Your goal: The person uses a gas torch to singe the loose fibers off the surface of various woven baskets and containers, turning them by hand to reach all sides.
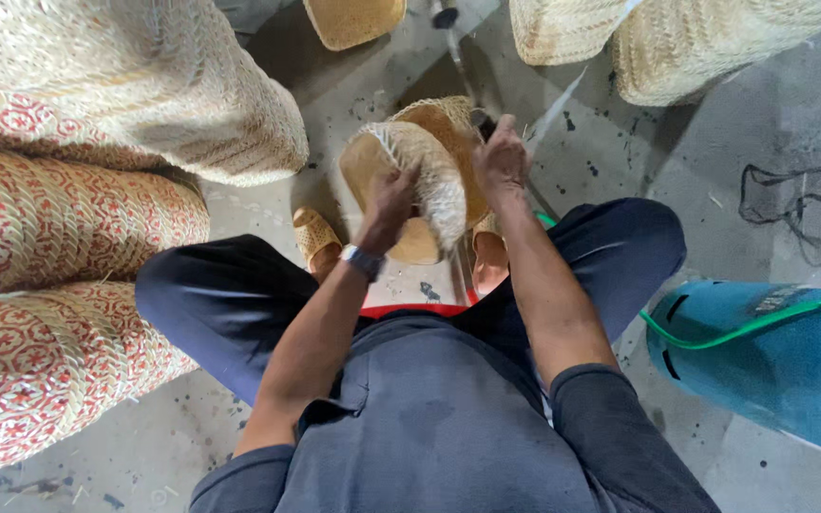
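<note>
Woven hat held up over the knees, approx centre of view, above the concrete floor. Crown is turned toward the left hand, brim edge toward the right hand. Long axis runs approx lower-left to upper-right, tilted; opening faces away/down, interior not readable.

Left hand: closed on the near rim/crown, fingers curled over the pale loose fibres. Watch seen on that wrist. Right hand: closed, pinching the far top edge of the hat; thin strand runs up and right from the pinch. Exactly what's inside the pinch can't be told.

Edges/room:
- Left: stacked mats, red-patterned and plain, rolled, close beside the left knee. Tight on that side.
- Top: more woven pieces at the upper edge, apart from the hat, floor gap between.
- Right: teal plastic chair just beside the right knee; dark cord lying on the floor beyond it, well apart from the hands.
- Below the hat: sandalled feet, red stool edge between the legs.
- Open floor mostly upper-right, between hat and cord.
</note>
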